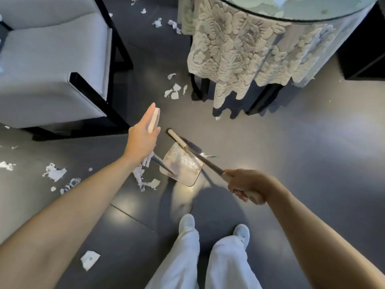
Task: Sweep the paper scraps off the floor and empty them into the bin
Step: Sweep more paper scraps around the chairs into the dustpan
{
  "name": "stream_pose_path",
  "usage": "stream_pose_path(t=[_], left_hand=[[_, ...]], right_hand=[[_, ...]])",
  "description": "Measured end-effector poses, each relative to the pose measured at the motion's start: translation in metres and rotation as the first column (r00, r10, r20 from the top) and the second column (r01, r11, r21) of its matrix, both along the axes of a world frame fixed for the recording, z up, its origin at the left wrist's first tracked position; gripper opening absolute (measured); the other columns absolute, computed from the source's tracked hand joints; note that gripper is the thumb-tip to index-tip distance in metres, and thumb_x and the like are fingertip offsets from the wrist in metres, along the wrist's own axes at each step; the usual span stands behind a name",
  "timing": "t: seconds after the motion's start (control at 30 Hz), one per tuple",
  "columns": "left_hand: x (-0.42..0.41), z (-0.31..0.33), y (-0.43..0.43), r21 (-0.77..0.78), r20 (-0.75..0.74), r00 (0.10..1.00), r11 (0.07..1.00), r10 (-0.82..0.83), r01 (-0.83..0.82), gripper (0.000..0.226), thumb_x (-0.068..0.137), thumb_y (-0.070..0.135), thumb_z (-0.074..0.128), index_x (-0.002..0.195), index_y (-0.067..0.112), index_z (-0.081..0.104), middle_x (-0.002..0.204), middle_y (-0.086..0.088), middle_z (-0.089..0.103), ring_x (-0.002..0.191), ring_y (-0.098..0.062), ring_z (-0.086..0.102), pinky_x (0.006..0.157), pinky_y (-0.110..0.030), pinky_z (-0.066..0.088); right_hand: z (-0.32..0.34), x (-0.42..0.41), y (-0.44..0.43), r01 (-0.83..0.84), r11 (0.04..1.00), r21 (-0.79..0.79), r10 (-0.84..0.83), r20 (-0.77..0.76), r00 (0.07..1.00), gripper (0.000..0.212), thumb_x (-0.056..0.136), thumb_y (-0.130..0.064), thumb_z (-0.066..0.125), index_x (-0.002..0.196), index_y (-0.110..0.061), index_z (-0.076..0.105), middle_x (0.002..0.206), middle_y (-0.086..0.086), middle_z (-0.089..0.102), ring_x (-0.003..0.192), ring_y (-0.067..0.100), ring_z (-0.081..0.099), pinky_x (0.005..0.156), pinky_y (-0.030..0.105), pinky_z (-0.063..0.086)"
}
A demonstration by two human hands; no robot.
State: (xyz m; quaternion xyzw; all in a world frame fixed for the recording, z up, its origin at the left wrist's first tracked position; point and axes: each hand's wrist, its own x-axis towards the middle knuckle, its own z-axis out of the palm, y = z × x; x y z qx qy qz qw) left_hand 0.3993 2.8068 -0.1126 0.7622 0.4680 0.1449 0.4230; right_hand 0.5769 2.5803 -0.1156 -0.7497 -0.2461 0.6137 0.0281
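Underfoot I see a glossy grey floor (291, 163) strewn with paper scraps (54, 173), a grey chair (52, 65) and lace-draped tabletop (312, 9) beyond. Left hand (143, 138) grips the dustpan (183, 170) handle; right hand (248, 185) clamps the broom (193, 152). No readable writing.

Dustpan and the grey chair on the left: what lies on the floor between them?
In the head view, bare dark floor there; the left hand on the dustpan handle hangs over it. Scraps lie nearer the person.
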Motion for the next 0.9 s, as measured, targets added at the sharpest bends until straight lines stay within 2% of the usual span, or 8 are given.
stream_pose_path(t=[0.13, 0.2, 0.27, 0.33, 0.4, 0.53, 0.8, 0.9], left_hand=[[0.004, 0.000, -0.003, 0.005, 0.008, 0.997, 0.997, -0.074, 0.074, 0.066, 0.097, 0.013, 0.053, 0.147, 0.045, 0.027, 0.134, 0.013, 0.048, 0.066, -0.016, 0.057, 0.065, -0.027, 0.053], [0.001, 0.001, -0.012, 0.002, -0.002, 0.990, 0.990, -0.138, 0.138, 0.065, 0.097, 0.013, 0.053, 0.147, 0.045, 0.028, 0.142, 0.010, 0.046, 0.084, -0.034, 0.063, 0.081, -0.039, 0.056], [0.000, 0.003, -0.028, 0.000, -0.007, 0.978, 0.978, -0.207, 0.207, 0.064, 0.096, 0.013, 0.054, 0.146, 0.046, 0.030, 0.141, 0.008, 0.048, 0.089, -0.035, 0.062, 0.092, -0.042, 0.052], [0.001, 0.006, -0.045, 0.015, 0.009, 0.960, 0.960, -0.279, 0.279, 0.063, 0.096, 0.013, 0.054, 0.146, 0.045, 0.031, 0.136, -0.003, 0.055, 0.086, -0.024, 0.060, 0.088, -0.022, 0.048], [0.001, 0.007, -0.064, 0.033, 0.014, 0.937, 0.937, -0.349, 0.348, 0.063, 0.096, 0.012, 0.054, 0.147, 0.042, 0.032, 0.137, -0.006, 0.055, 0.105, -0.016, 0.052, 0.081, -0.003, 0.032], [-0.002, 0.010, -0.101, 0.057, 0.027, 0.891, 0.890, -0.454, 0.452, 0.062, 0.096, 0.012, 0.055, 0.147, 0.040, 0.033, 0.139, -0.001, 0.053, 0.117, -0.019, 0.050, 0.079, 0.006, 0.023], [-0.013, 0.005, -0.171, 0.101, 0.019, 0.807, 0.804, -0.590, 0.586, 0.064, 0.095, 0.011, 0.056, 0.148, 0.038, 0.031, 0.134, -0.008, 0.058, 0.115, -0.027, 0.055, 0.085, -0.008, 0.030], [-0.011, 0.004, -0.185, 0.109, -0.009, 0.770, 0.764, -0.638, 0.635, 0.065, 0.095, 0.009, 0.057, 0.149, 0.033, 0.031, 0.129, -0.012, 0.061, 0.111, -0.034, 0.058, 0.091, -0.024, 0.038]], right_hand=[[0.026, -0.013, -0.025, 0.291, 0.953, -0.084, -0.301, -0.165, 0.939, 0.051, 0.084, 0.001, 0.040, 0.128, -0.021, 0.048, 0.044, 0.000, 0.043, 0.035, 0.010, 0.038, 0.037, 0.017, 0.033], [0.042, -0.014, -0.042, 0.402, 0.912, -0.083, -0.411, -0.200, 0.890, 0.047, 0.087, 0.003, 0.039, 0.127, -0.020, 0.051, 0.042, -0.003, 0.040, 0.033, 0.008, 0.034, 0.034, 0.015, 0.030], [0.058, -0.020, -0.063, 0.455, 0.889, -0.054, -0.457, -0.175, 0.872, 0.048, 0.088, 0.002, 0.040, 0.125, -0.027, 0.051, 0.042, -0.003, 0.039, 0.032, 0.009, 0.034, 0.034, 0.015, 0.029], [0.074, -0.033, -0.086, 0.497, 0.867, -0.038, -0.497, -0.150, 0.855, 0.048, 0.088, 0.001, 0.040, 0.125, -0.026, 0.053, 0.042, -0.003, 0.039, 0.033, 0.009, 0.034, 0.035, 0.015, 0.030], [0.088, -0.049, -0.111, 0.523, 0.853, -0.012, -0.519, -0.131, 0.844, 0.045, 0.086, 0.002, 0.040, 0.127, -0.014, 0.052, 0.042, -0.002, 0.039, 0.034, 0.010, 0.033, 0.035, 0.016, 0.030], [0.105, -0.077, -0.164, 0.624, 0.780, 0.040, -0.618, -0.105, 0.779, 0.044, 0.087, 0.003, 0.046, 0.128, -0.011, 0.053, 0.042, -0.001, 0.041, 0.034, 0.010, 0.035, 0.034, 0.016, 0.031], [0.108, -0.111, -0.267, 0.879, 0.471, 0.074, -0.873, -0.101, 0.477, 0.063, 0.090, 0.004, 0.047, 0.142, -0.030, 0.041, 0.045, 0.000, 0.041, 0.033, 0.007, 0.034, 0.033, 0.014, 0.031], [0.099, -0.119, -0.289, 0.919, 0.384, 0.087, -0.917, -0.084, 0.391, 0.065, 0.089, 0.005, 0.045, 0.143, -0.031, 0.039, 0.045, -0.001, 0.043, 0.034, 0.007, 0.035, 0.034, 0.015, 0.032]])
